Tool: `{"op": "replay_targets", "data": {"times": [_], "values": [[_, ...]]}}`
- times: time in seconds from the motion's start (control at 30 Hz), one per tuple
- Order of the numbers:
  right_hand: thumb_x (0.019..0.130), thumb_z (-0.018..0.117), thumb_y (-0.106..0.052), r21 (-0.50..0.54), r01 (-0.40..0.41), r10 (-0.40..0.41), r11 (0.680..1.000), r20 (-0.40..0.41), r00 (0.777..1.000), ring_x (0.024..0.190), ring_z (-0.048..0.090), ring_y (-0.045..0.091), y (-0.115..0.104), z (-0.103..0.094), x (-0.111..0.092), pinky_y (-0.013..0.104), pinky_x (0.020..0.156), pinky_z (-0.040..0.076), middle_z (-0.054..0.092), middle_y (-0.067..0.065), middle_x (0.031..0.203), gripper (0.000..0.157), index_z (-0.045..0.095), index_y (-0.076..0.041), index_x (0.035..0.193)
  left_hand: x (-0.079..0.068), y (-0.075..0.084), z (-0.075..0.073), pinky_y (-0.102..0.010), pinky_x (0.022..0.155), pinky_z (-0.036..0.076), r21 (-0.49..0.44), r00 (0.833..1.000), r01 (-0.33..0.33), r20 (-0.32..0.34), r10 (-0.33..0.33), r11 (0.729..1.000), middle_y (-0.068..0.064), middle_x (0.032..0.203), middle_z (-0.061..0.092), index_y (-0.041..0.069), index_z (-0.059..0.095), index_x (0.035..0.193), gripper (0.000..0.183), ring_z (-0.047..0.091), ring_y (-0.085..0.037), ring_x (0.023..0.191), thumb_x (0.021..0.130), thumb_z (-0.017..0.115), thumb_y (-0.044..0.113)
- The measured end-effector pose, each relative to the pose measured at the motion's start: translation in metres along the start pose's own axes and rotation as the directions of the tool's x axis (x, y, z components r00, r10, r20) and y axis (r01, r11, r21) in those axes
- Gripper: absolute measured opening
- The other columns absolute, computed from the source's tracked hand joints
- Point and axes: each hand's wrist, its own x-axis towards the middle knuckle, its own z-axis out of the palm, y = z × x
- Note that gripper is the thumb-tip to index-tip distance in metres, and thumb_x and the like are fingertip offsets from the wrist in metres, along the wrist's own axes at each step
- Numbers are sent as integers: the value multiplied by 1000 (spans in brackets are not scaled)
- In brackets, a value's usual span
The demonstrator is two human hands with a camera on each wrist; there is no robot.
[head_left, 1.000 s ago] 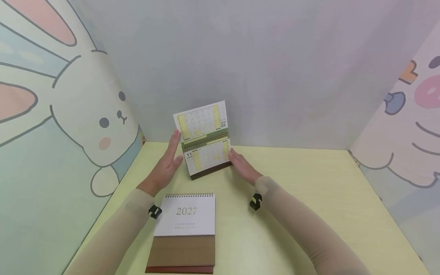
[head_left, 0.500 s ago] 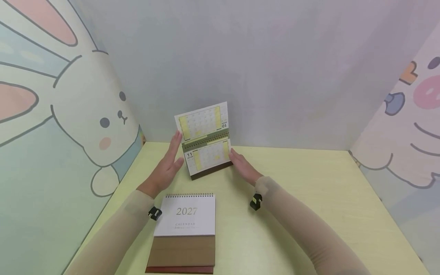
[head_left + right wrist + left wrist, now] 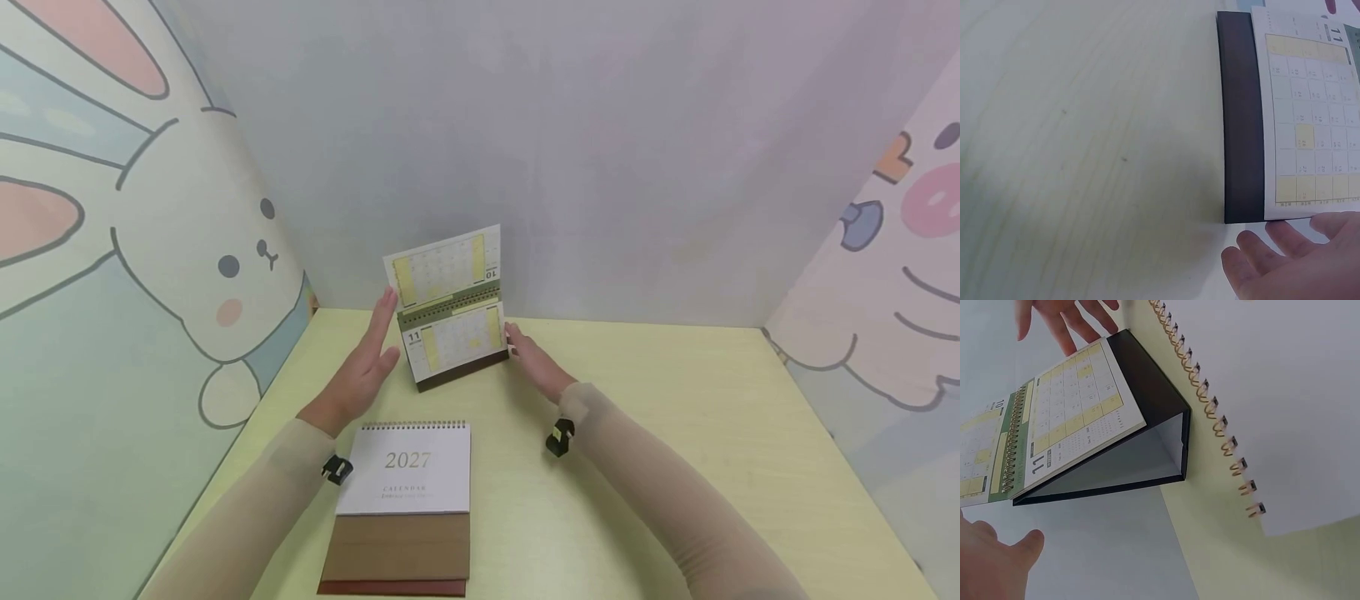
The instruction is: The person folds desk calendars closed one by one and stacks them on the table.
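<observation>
Calendar (image 3: 450, 342) stands slanted on table (image 3: 675, 375) near back wall (image 3: 600, 167), showing 10 inverted above 11; left hand (image 3: 357, 375) just beside its left edge, grip spread, fingers (image 3: 378, 322) straight, nothing held; right hand (image 3: 540, 365) at its right edge, grip loose, fingers (image 3: 1257, 251) slightly bent, clasping nothing, contact hard to tell; 2027 calendar (image 3: 405, 479) in front, apart from it, near left sleeve (image 3: 258, 508)

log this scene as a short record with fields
surface: pale yellow table
far item: open calendar, standing
pages: 11 page below, 10 page above, upside down
near item: 2027 calendar, white cover showing
left hand: by the open calendar's left edge, contact unclear
right hand: by its right edge, contact unclear
</observation>
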Motion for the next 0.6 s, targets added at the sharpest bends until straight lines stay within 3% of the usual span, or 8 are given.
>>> {"op": "replay_targets", "data": {"times": [0.27, 0.6], "values": [[115, 10, -88, 32, -29, 28, 999, 10, 1000, 187, 18, 47, -1, -3, -3, 68, 152, 14, 19, 18, 200, 102, 11, -22, 193, -3, 0, 1, -75, 151, 6, -5, 1000, -7, -4, 7, 1000, 2, 203, -7, 29, -5, 192, 83, -5, -34, 191, 127, 42, 50], [115, 11, -89, 43, 21, -21, 999, 1, 1000, 186, 19, 49, -2, -14, -9, 69, 152, 14, 20, 19, 199, 102, 9, -23, 193, -8, 1, 3, -75, 151, 4, -4, 1000, -9, -6, 9, 1000, -2, 203, -6, 27, -5, 192, 85, -6, -35, 190, 126, 40, 56]]}}
